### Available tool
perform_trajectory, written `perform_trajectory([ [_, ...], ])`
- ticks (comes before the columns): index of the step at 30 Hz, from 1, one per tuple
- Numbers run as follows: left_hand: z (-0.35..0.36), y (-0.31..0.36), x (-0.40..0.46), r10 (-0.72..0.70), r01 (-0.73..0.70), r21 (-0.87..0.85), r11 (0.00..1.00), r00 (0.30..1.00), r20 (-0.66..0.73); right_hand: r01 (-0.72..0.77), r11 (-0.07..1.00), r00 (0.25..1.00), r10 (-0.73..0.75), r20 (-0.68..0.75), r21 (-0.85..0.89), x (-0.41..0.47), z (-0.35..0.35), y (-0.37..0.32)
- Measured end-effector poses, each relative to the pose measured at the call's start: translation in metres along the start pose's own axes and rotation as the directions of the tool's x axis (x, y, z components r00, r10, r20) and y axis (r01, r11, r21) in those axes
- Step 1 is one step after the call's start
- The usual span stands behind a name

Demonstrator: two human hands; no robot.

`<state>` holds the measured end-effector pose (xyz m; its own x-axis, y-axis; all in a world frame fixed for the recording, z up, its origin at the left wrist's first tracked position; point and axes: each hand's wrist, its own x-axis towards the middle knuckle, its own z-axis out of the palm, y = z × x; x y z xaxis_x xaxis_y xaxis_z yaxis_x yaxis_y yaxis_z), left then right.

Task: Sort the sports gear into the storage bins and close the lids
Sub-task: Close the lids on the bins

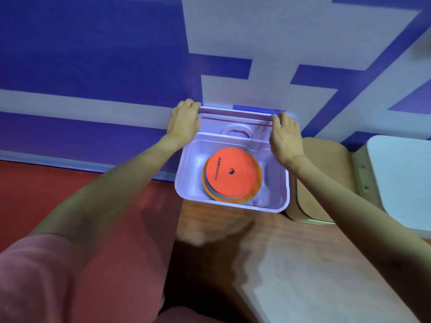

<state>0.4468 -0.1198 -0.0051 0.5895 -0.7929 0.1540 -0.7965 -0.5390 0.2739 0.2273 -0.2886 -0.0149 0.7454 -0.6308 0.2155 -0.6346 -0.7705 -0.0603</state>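
White translucent plastic forms the rectangular storage bin [184, 180] that stands at the far left corner of the brown wood-grain table [268, 252], against the blue-and-white painted wall [93, 54]. Inside it lies a stack of flat round rubber marker discs [231, 177], orange on top with blue and orange edges showing beneath; the stack rests on the bin floor, toward the right wall. I judge the sorting for this bin complete, since no loose gear shows on the table in this view. The bin's white hinged lid [235, 127] stands raised at the far rim, leaning toward the wall. My left hand [184, 123] holds the lid's left edge with fingers curled over its top, and my right hand [283, 134] holds the right edge the same way. The step in hand is, by my judgement, bringing this lid down over the opening. To the right, just beside the open bin, a second bin with a tan lid [324, 178] sits shut, and a third with a white lid [401, 180] beyond it looks shut also, though it is partly out of frame. What remains is lowering and seating this one lid; whether further gear waits elsewhere cannot be told.
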Motion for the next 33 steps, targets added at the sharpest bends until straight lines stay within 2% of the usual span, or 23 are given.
perform_trajectory([
  [5, 0.012, -0.008, 0.008, 0.031, -0.03, 0.019, 0.999, 0.995, -0.09, -0.026, 0.999, 1.0, 0.026, 0.001, 0.023, 0.019, -0.001, 0.001],
  [8, 0.016, -0.012, 0.009, 0.038, -0.044, -0.031, 0.999, 0.983, -0.179, -0.007, 1.0, 0.999, 0.006, 0.051, 0.018, 0.025, -0.009, -0.004],
  [10, 0.012, -0.01, 0.007, 0.036, -0.056, -0.069, 0.996, 0.966, -0.255, -0.048, 0.999, 0.998, 0.048, 0.042, 0.012, 0.027, -0.017, -0.005],
  [15, -0.017, -0.001, -0.007, 0.003, -0.078, -0.148, 0.986, 0.893, -0.45, -0.086, 0.993, 0.989, 0.096, -0.115, 0.085, 0.015, -0.045, -0.01],
  [18, -0.027, 0.0, -0.028, 0.034, -0.129, -0.142, 0.981, 0.847, -0.53, -0.049, 0.973, 0.976, 0.095, -0.198, 0.227, -0.006, -0.062, -0.011],
  [21, -0.023, -0.006, -0.059, 0.101, -0.191, -0.121, 0.974, 0.848, -0.52, 0.028, 0.954, 0.977, 0.037, -0.21, 0.299, -0.034, -0.067, -0.008],
  [24, -0.01, -0.015, -0.092, 0.199, -0.26, -0.074, 0.963, 0.867, -0.458, 0.2, 0.974, 0.948, -0.166, -0.271, 0.102, -0.063, -0.057, -0.002],
  [26, -0.003, -0.016, -0.111, 0.239, -0.292, -0.058, 0.955, 0.869, -0.433, 0.255, 0.966, 0.941, -0.238, -0.242, 0.043, -0.081, -0.046, 0.001],
  [30, 0.01, -0.021, -0.136, 0.365, -0.403, -0.005, 0.915, 0.834, -0.414, 0.231, 0.969, 0.968, -0.219, -0.124, 0.093, -0.112, -0.029, -0.002],
  [33, 0.023, -0.031, -0.148, 0.383, -0.398, -0.013, 0.917, 0.891, -0.242, 0.2, 0.976, 0.979, -0.195, -0.064, 0.091, -0.128, -0.025, -0.008],
])
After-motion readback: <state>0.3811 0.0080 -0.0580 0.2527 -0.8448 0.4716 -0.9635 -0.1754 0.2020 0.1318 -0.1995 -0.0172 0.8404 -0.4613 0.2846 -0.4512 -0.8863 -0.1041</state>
